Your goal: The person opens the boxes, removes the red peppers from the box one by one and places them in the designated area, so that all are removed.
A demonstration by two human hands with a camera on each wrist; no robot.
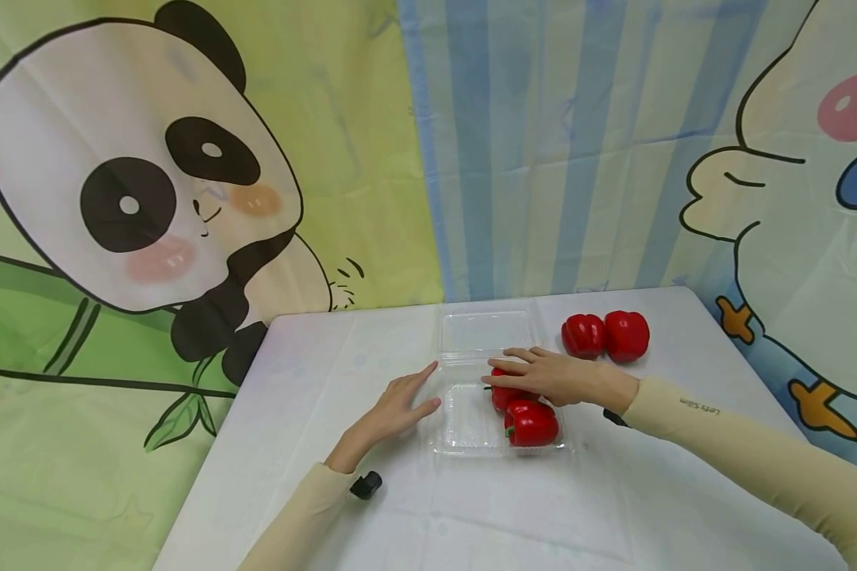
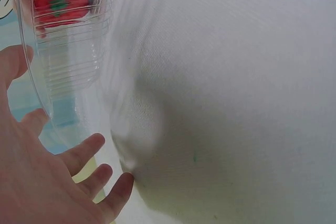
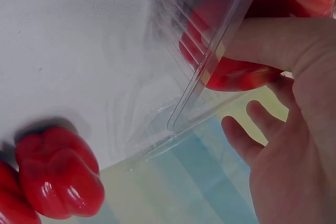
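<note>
Rear pepper (image 1: 505,400): red, stem to L, in R half of clear container (image 1: 464,419); R hand (image 1: 551,376) on it.
Front pepper (image 1: 532,423): also in R half, just beside the rear one, nearer the wearer.
Container: base on table, L half unfilled.
Lid (image 1: 487,330): folded back flat at far side, not closed.
R hand: thumb laid against rear pepper, forefinger round other side, apparently pinching it betw. the two; other fingers fairly straight.
L hand (image 1: 394,406): fingers spread, nothing held, near container's L edge; contact w/ rim, can't tell.
Outside peppers: a pair, nearer one (image 1: 582,335) & farther one (image 1: 627,336), side by side on table R of lid, no hand on them.
Progress: 2 of 4 peppers in, approx. half by count; rear one prob. not yet let go.
Remaining, as judged: 2 peppers outside, L half to fill, lid open.
Table (image 1: 343,373): white cover.
Backdrop (image 1: 493,159): striped & green cloth w/ cartoon panda (image 1: 143,206) at L.
</note>
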